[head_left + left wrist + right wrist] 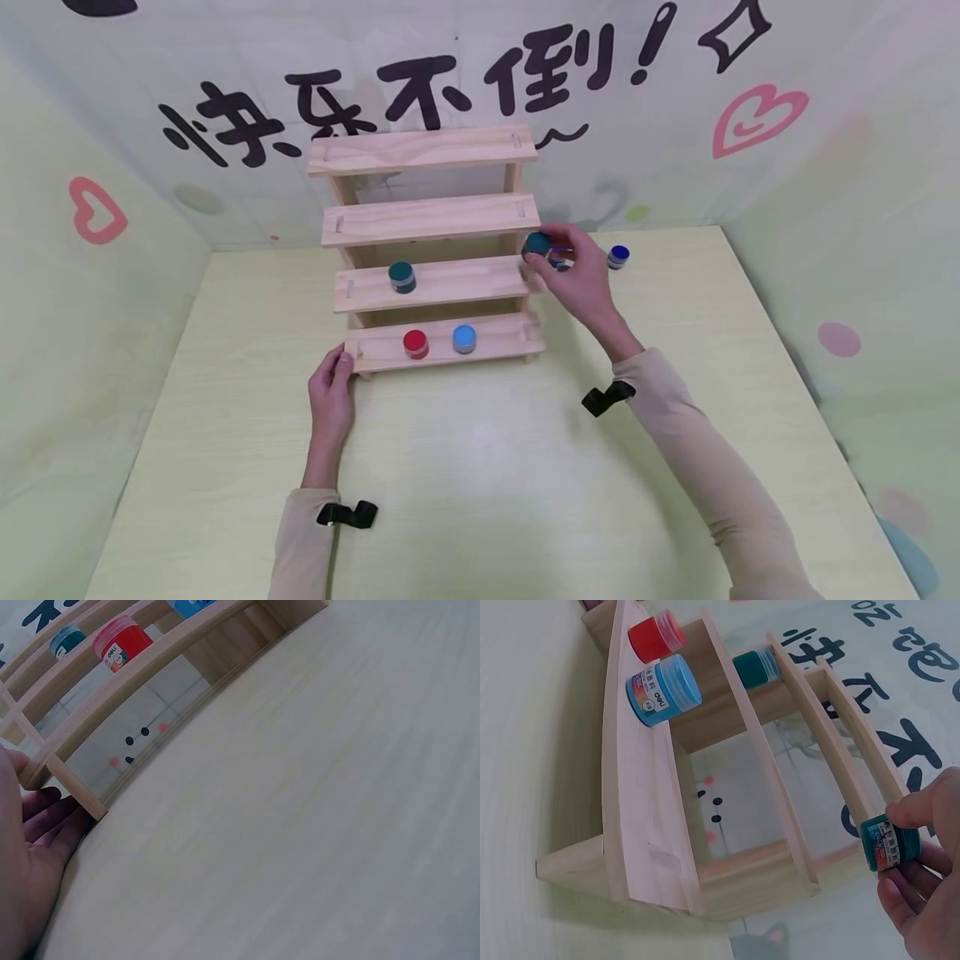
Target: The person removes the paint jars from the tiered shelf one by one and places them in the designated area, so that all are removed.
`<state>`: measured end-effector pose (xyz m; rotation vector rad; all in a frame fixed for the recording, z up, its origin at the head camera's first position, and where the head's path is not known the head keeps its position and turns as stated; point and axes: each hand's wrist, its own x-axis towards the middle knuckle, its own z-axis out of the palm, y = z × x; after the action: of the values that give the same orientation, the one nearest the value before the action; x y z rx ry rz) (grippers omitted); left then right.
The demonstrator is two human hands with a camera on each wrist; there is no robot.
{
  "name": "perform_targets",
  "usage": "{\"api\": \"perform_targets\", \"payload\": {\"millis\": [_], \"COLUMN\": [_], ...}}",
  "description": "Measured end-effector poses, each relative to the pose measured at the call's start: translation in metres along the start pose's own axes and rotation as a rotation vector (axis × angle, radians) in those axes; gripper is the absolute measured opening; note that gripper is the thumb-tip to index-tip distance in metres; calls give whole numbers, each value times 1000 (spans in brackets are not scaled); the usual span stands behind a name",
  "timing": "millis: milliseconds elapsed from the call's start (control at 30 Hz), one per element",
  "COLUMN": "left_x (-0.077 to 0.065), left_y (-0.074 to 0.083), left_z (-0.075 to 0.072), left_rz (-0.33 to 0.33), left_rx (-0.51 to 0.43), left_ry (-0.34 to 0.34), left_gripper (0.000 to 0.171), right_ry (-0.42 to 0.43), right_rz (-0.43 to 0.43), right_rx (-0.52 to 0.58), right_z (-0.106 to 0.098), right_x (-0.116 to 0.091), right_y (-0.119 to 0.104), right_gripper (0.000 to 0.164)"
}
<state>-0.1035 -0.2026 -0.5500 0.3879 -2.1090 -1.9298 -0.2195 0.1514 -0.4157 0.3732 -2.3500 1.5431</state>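
Reading "deli" on the blue jar (660, 694)! Gripping a green jar (535, 242) in the right hand (583, 275), near the right end of the wooden rack (465, 282), and clasping its front left corner with the left hand (331, 392).

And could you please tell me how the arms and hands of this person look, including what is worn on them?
The left sleeve and right sleeve are long, beige and plain. Near each cuff is a small black strap-like piece, one left, one right. The left hand and right hand wear no gloves. I see no cables.
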Motion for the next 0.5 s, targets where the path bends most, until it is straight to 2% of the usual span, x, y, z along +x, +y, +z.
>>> {"api": "perform_targets", "payload": {"millis": [300, 500], "left_x": [0, 0], "left_y": [-2, -2], "left_z": [-1, -1], "left_rz": [-15, -18], "left_rx": [-12, -2], "left_ry": [-6, -14], "left_gripper": [46, 46], "right_ry": [38, 111], "right_rz": [15, 30], "right_rx": [-29, -54], "right_z": [-20, -30], "right_x": [-6, -2], "right_y": [-23, 4], "right_gripper": [39, 39]}}
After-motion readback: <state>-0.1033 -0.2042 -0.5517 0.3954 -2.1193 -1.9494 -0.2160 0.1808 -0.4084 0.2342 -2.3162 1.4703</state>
